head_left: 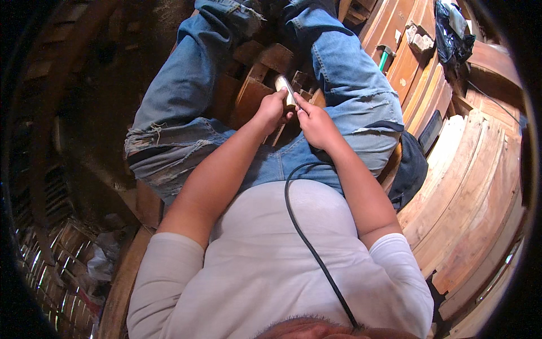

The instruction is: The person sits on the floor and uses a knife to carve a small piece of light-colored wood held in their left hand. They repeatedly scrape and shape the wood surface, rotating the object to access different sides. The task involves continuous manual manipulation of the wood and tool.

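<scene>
Between my knees, my two hands meet at a short, pale piece with a rounded end. A shiny, narrow metal strip lies along its right side; I cannot make out its kind. My left hand is closed on the lower part of the pale piece, thumb on top. From the right, my right hand comes in closed, its thumb and forefinger at the low end of the metal strip. My palms and most of my other fingers are hidden.
Wooden pieces lie below my hands. At right are long planks, a green-handled tool, a black plastic bag and dark cloth. A black cable runs over my shirt. Clear plastic sits at lower left.
</scene>
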Action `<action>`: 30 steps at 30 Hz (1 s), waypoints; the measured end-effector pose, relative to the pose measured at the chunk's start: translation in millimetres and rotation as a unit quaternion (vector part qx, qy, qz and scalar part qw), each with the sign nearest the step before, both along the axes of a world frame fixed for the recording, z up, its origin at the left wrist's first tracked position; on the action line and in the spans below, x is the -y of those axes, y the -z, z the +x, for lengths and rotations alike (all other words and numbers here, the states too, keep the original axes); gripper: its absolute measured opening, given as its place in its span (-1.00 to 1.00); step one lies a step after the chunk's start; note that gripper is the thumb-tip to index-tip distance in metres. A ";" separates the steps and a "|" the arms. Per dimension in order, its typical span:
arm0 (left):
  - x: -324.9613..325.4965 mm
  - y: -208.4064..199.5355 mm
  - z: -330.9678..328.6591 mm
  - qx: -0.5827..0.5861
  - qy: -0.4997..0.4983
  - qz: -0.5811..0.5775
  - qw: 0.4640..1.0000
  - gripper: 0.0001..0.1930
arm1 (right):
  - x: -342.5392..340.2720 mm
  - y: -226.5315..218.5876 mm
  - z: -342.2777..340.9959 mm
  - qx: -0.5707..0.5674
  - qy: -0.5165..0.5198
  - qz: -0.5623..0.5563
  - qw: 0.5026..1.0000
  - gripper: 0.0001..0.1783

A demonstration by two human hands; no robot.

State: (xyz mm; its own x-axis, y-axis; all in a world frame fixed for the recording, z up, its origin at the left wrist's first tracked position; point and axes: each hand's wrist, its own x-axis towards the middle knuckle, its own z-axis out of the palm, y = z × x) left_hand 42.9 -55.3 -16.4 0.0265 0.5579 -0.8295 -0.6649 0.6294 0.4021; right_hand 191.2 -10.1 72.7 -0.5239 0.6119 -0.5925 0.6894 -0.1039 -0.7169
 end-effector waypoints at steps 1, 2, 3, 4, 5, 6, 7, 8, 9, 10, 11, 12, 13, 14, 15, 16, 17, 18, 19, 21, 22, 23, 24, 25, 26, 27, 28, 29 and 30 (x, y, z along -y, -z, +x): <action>-1.0 -3.8 0.4 -0.002 0.006 -0.001 1.000 -0.63 | 1.7 6.8 4.2 -0.006 0.005 0.008 1.000 -0.43; -1.9 -7.6 1.7 -0.005 0.013 -0.001 1.000 -0.63 | 5.6 19.2 12.3 -0.013 0.011 0.016 1.000 -0.43; -0.3 -9.3 2.3 -0.009 0.018 -0.004 1.000 -0.62 | 8.3 15.6 10.4 -0.021 0.015 0.022 0.999 -0.43; -0.4 -8.4 1.9 -0.011 0.010 -0.003 1.000 -0.62 | 6.2 12.6 6.5 -0.005 0.006 0.023 1.000 -0.43; -1.9 -7.2 0.8 -0.013 0.002 -0.002 1.000 -0.62 | 1.3 8.9 0.9 0.010 -0.003 0.024 1.000 -0.44; -1.8 -6.1 2.1 -0.013 -0.006 0.000 1.000 -0.63 | -1.0 2.4 -3.0 0.028 -0.012 0.026 0.999 -0.44; -2.4 -6.2 3.1 -0.016 0.000 -0.002 1.000 -0.63 | 2.9 13.6 2.8 -0.010 -0.004 0.067 0.998 -0.44; -2.3 -6.4 3.7 -0.019 0.006 -0.003 1.000 -0.63 | 10.6 35.4 12.5 -0.047 0.004 0.107 0.993 -0.44; -3.1 -6.8 1.5 -0.027 0.010 -0.005 1.000 -0.63 | 12.2 36.1 8.9 -0.089 0.011 0.147 0.985 -0.44; -4.8 -7.2 1.0 -0.038 0.009 -0.008 0.999 -0.63 | 9.0 35.5 7.8 -0.063 0.009 0.125 0.990 -0.44; -7.0 -7.7 1.4 -0.050 0.008 -0.012 0.999 -0.63 | 4.4 33.8 6.6 -0.038 0.007 0.103 0.994 -0.44; -3.7 -6.7 5.8 -0.057 0.008 -0.020 0.998 -0.62 | 6.9 32.5 7.4 -0.031 0.010 0.094 0.995 -0.45; -0.6 -4.3 7.3 -0.057 0.012 -0.016 0.998 -0.62 | 6.9 31.9 5.1 -0.027 0.011 0.087 0.996 -0.45; 2.3 -1.6 6.9 -0.056 0.016 -0.012 0.998 -0.61 | 6.1 38.5 2.2 -0.045 0.017 0.099 0.994 -0.45; -1.3 -3.4 2.3 -0.061 0.018 -0.003 0.998 -0.61 | 2.2 43.0 -3.2 -0.069 0.022 0.116 0.991 -0.45; -1.4 -6.2 3.0 -0.077 0.014 -0.025 0.997 -0.58 | 3.2 41.0 2.9 -0.039 -0.011 0.103 0.994 -0.45; -3.1 -8.5 2.3 -0.087 0.029 -0.027 0.995 -0.58 | 5.9 36.9 10.3 -0.041 0.013 0.047 0.998 -0.45; -2.9 -11.5 2.8 -0.095 0.040 -0.032 0.994 -0.57 | 10.0 24.7 16.2 -0.041 0.035 -0.012 0.999 -0.44; -2.8 -12.8 2.6 -0.102 0.052 -0.038 0.993 -0.56 | 12.4 24.6 17.4 -0.044 0.043 -0.033 0.998 -0.44; -4.6 -7.4 1.1 -0.107 0.051 -0.010 0.993 -0.54 | 7.0 25.2 14.8 -0.054 0.054 -0.066 0.995 -0.42; -5.6 -11.2 0.7 -0.108 0.051 -0.020 0.993 -0.53 | 7.0 25.1 12.8 -0.052 0.053 -0.058 0.996 -0.42; -5.9 -13.4 0.9 -0.109 0.051 -0.030 0.992 -0.53 | 9.6 25.4 14.3 -0.046 0.047 -0.043 0.997 -0.42; -6.2 -11.4 -0.2 -0.112 0.044 -0.021 0.993 -0.53 | 8.8 25.4 13.2 -0.043 0.040 -0.025 0.998 -0.42; -5.3 -9.9 0.8 -0.118 0.046 -0.022 0.992 -0.52 | 9.1 25.3 13.6 -0.038 0.034 -0.007 0.999 -0.42; -4.1 -8.4 2.4 -0.124 0.049 -0.023 0.991 -0.52 | 11.2 23.6 12.8 -0.031 0.030 0.010 0.999 -0.42; -3.7 -11.0 3.8 -0.128 0.053 -0.024 0.990 -0.52 | 13.4 24.4 12.6 -0.027 0.031 0.022 0.999 -0.42; -5.5 -13.0 3.2 -0.126 0.045 -0.028 0.991 -0.52 | 13.4 25.1 10.5 -0.025 0.030 0.035 0.999 -0.42; -8.6 -14.6 1.5 -0.123 0.036 -0.031 0.991 -0.52 | 11.0 28.6 7.8 -0.029 0.031 0.043 0.998 -0.42; -10.2 -17.2 1.3 -0.120 0.026 -0.035 0.992 -0.53 | 9.2 28.1 7.7 -0.031 0.029 0.049 0.998 -0.42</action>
